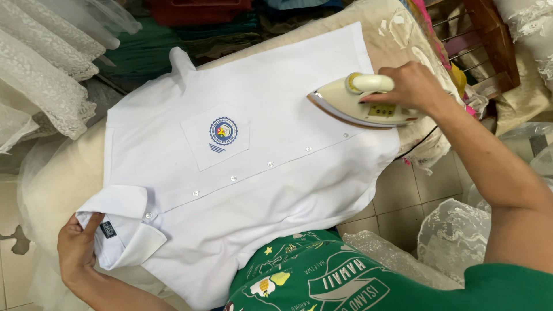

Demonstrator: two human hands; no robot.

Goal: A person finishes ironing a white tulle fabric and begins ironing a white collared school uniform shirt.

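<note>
Fingers of your right hand point(412, 86) wrap the cream iron point(360, 103) at two o'clock; your left hand point(76, 247) pinches the white shirt point(247, 173) collar at eight o'clock.

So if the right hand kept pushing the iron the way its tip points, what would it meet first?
The right hand holds the iron with its tip aimed left across the white shirt. Going straight on, it would probably reach the chest pocket first, though the exact line is hard to judge.
</note>
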